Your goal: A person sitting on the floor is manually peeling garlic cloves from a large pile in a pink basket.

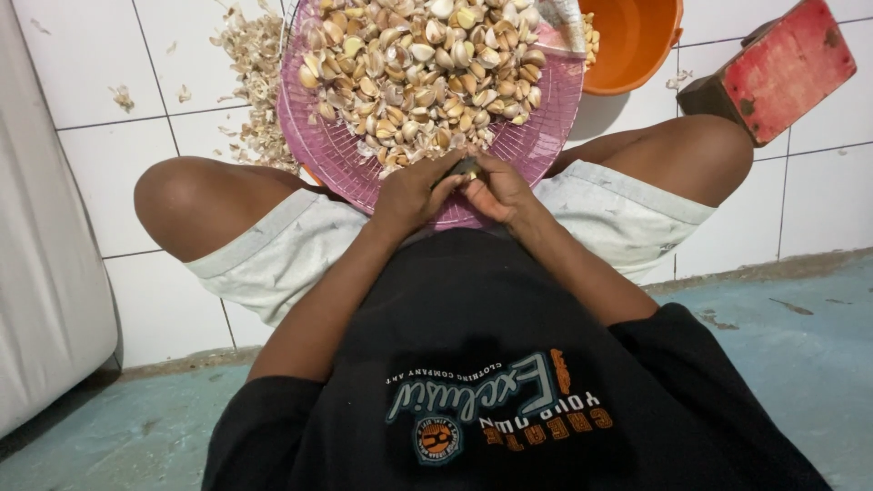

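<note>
A round pink mesh basket rests between my knees, heaped with garlic cloves, some still in papery skin. My left hand and my right hand meet at the basket's near rim, fingers curled. They pinch one small garlic clove between them. It looks dark and is mostly hidden by my fingertips. I cannot tell whether a small blade is also in my right hand.
Dry garlic skins litter the white tiled floor left of the basket. An orange plastic bucket stands behind it at the right. A red wooden block lies past my right knee. A white sheet lies along the left edge.
</note>
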